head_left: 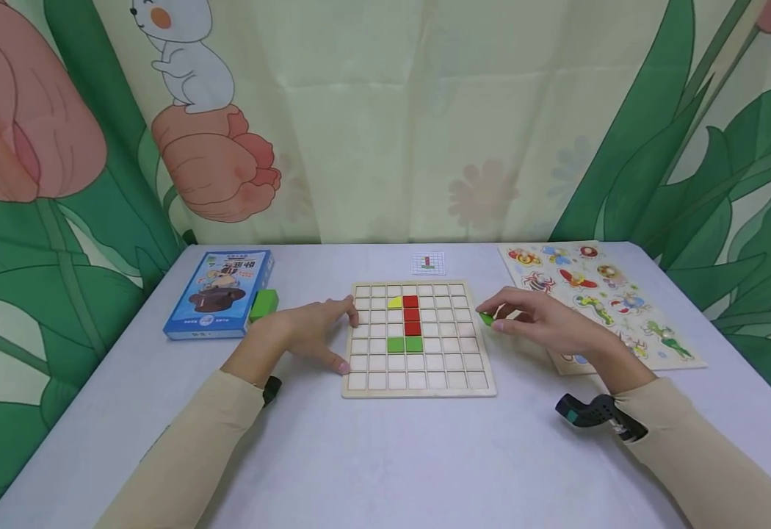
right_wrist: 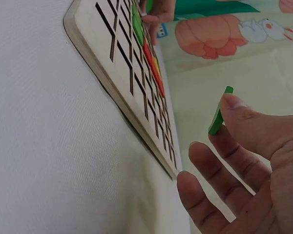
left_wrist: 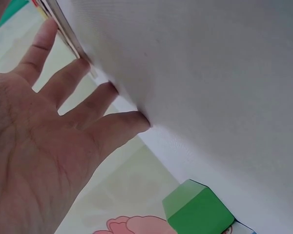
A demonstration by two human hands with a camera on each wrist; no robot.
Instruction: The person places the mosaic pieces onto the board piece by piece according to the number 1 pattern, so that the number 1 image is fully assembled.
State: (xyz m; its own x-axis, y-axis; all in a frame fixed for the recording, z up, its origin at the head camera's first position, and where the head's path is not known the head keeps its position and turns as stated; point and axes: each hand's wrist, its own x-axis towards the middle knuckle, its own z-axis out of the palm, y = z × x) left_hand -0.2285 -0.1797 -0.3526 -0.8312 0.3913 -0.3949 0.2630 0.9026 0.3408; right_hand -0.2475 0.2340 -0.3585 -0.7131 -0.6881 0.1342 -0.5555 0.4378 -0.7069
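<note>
A wooden grid board (head_left: 385,382) lies flat on the white table. In its cells sit a yellow piece (head_left: 395,302), a column of several red tiles (head_left: 411,314) and two green tiles (head_left: 404,344). My left hand (head_left: 313,332) touches the board's left edge, thumb and fingers spread; the left wrist view shows its palm (left_wrist: 44,146) and extended fingers. Just off the board's right edge, my right hand (head_left: 537,317) pinches a green tile (head_left: 487,318). In the right wrist view that green tile (right_wrist: 219,114) stands between thumb and index finger, the other fingers loosely bent.
Behind the board lies a small pattern card (head_left: 428,263). At the left are a blue box (head_left: 220,294) and a green box (head_left: 264,303) beside it. An insect-picture puzzle board (head_left: 597,294) lies at the right, partly under the right hand. A printed curtain (head_left: 385,147) hangs behind.
</note>
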